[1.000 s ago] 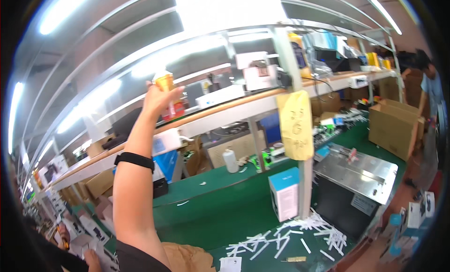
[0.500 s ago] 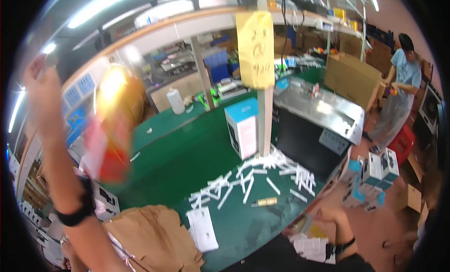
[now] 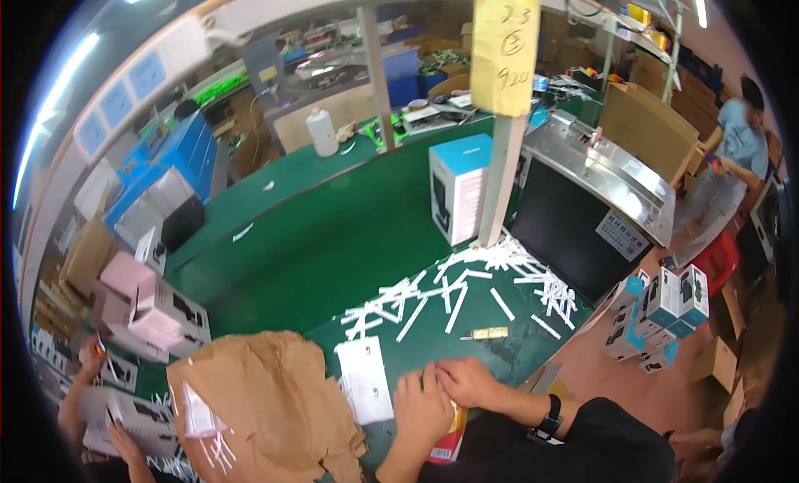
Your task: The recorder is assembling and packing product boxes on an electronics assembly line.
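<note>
My left hand [image 3: 420, 406] and my right hand [image 3: 471, 383] meet at the near edge of the green workbench [image 3: 491, 362]. Between and beneath them is a red-and-yellow packet [image 3: 447, 444], partly covered by my fingers. My left fingers press together over its upper left side; my right fingers curl at its top. White sheets [image 3: 366, 381] lie left of my left hand. A crumpled brown paper bag [image 3: 266, 391] sits farther left. Beyond my hands are a small yellow-handled tool [image 3: 489, 333] and many scattered white paper strips [image 3: 399, 298].
A white-and-blue box [image 3: 460, 191] stands beside a post [image 3: 503, 175]. At right is a metal-topped black cabinet [image 3: 574, 208], with stacked boxes [image 3: 666, 308] on the floor beyond. A co-worker's hands [image 3: 125, 441] handle boxes at lower left; another person [image 3: 736, 150] stands far right.
My left arm has come down from the upper left to the bench edge. The red-and-yellow packet, blurred in the air before, is now under both hands. My right hand has moved left.
</note>
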The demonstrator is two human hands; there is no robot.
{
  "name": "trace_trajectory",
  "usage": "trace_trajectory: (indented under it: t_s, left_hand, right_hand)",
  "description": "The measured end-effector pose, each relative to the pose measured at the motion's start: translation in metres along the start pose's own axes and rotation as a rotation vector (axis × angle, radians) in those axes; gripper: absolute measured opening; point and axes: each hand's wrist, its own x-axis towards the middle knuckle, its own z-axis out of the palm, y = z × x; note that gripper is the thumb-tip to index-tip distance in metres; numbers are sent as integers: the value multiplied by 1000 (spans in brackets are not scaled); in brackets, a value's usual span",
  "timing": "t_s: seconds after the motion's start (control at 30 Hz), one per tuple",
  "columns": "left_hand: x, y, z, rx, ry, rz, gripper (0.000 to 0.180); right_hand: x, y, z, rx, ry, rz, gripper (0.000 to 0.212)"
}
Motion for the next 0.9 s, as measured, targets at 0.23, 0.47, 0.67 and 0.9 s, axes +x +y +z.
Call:
trace_trajectory:
  t_s: [0.23,0.47,0.67,0.9]
  left_hand:
    - [-16,44,-55,97,-302,-36,72]
    - [-84,10,-149,-581,-986,-725,51]
    - [-107,2,-99,-895,-764,-852,50]
    - [-189,-13,-67,-820,-395,-1015,49]
  right_hand:
    - [7,21,-7,306,39,156,27]
    - [7,34,-7,412,113,118,28]
    - [4,40,-5,401,98,102,23]
    - [9,28,2,421,-46,124,20]
